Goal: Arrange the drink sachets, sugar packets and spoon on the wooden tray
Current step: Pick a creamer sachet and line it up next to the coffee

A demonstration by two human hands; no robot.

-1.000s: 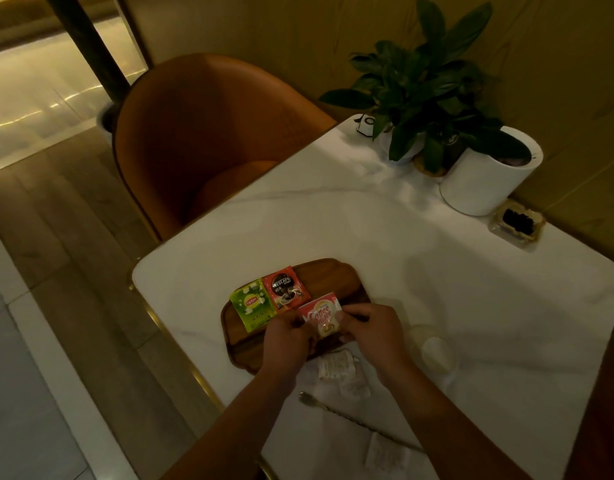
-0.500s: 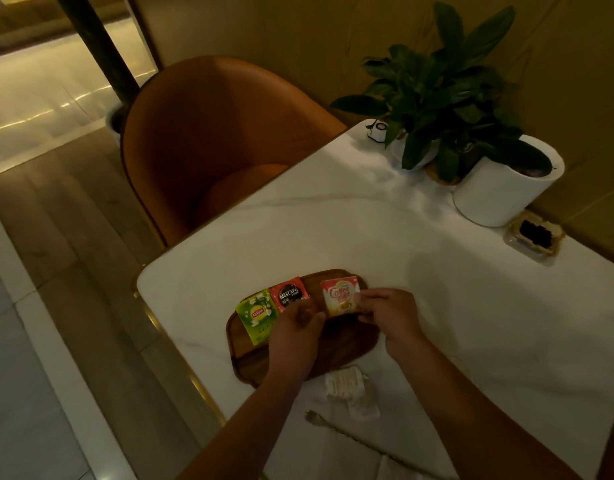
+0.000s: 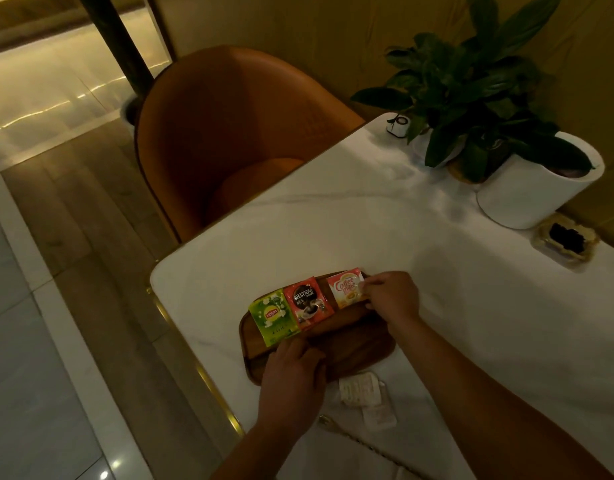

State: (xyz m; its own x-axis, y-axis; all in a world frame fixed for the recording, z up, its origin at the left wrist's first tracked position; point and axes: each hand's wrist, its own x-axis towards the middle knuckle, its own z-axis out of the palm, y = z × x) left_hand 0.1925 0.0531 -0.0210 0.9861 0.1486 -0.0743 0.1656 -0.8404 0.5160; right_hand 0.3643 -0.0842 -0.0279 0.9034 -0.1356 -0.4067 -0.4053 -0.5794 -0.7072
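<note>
Sachet row judged in hand: creamer sachet (image 3: 345,287) pinched by right hand (image 3: 390,297). Left hand (image 3: 291,374) laid on wooden tray (image 3: 361,344), grip unclear. Next needed: sugar packets (image 3: 361,388), nearward of pinch.

place: lounge or hotel room (dim) | marble table (image 3: 368,237) | orange tub chair (image 3: 229,116) | potted plant (image 3: 472,81) | wood floor (image 3: 73,220)

I see a green sachet (image 3: 272,320) dotted with white flowers, a red-and-black sachet (image 3: 309,303) and a cream sachet (image 3: 345,288) lettered in red, on the dark brown wooden tray (image 3: 350,344). The tabletop (image 3: 333,230) is white with faint grey veins, and the chair (image 3: 229,133) is orange.
</note>
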